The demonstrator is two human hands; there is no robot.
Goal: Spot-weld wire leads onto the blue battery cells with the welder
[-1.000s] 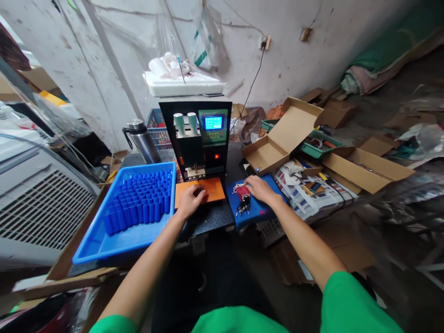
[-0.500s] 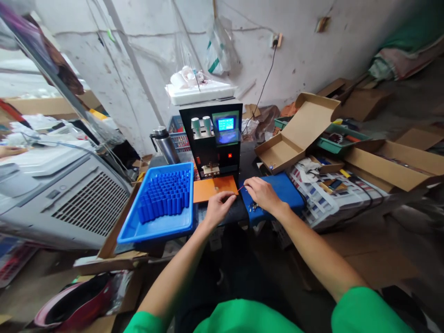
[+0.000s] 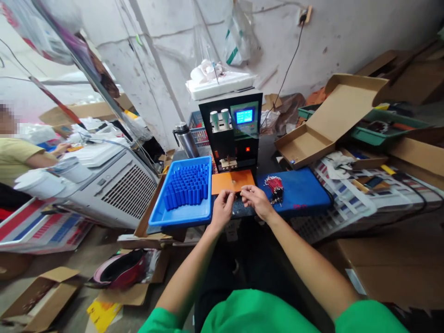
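Note:
My left hand (image 3: 223,209) is closed, thumb and fingers pinched together at the front edge of the orange board (image 3: 225,182). Just to its right, my right hand (image 3: 258,201) is also closed, its fingertips facing the left hand's. Whatever small thing lies between the fingertips is too small to make out. Behind the hands stands a black machine (image 3: 204,120) with a lit blue screen (image 3: 244,116) and metal contacts (image 3: 228,163) low on its front. A bundle of red and black wires (image 3: 275,187) lies right of my right hand on a blue pad (image 3: 305,185).
At left, a blue tray (image 3: 180,219) holds many upright blue cylinders (image 3: 187,185). A steel flask (image 3: 187,141) stands behind it. An open cardboard box (image 3: 305,143) and a white plastic basket (image 3: 342,208) are at right. Another person (image 3: 17,157) sits at far left.
The view has swung left, so the bench appears further right. My hands have drawn close together; the thin reddish wire seen between them earlier no longer shows. The wire bundle is now uncovered.

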